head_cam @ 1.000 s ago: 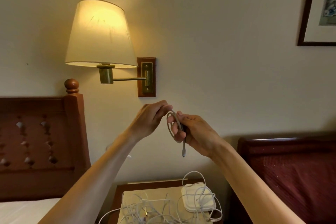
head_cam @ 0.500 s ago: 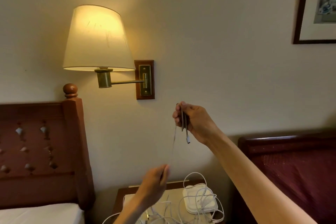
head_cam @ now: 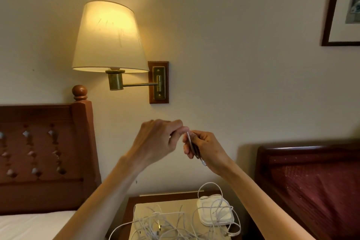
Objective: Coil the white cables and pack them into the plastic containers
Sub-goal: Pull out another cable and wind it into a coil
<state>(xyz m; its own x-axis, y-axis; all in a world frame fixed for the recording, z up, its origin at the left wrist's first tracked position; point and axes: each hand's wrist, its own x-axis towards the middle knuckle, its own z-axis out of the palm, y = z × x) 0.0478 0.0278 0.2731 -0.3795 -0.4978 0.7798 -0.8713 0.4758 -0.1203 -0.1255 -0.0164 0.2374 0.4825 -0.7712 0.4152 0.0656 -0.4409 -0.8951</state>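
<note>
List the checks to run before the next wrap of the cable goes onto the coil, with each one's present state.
1. Right hand grips the coiled cable: ok.
2. Left hand pinches the cable at the top of the coil: cannot tell, its fingertips hide the contact.
3. Connector end hangs free below the right hand: ok.
4. Loose tail runs untangled to the cable pile: cannot tell, no tail is visible.
5. Plastic containers within view on the nightstand: ok, a stack with a white cable draped over it.
6. Containers ready to receive the coil: not ok, that cable lies across them.
</note>
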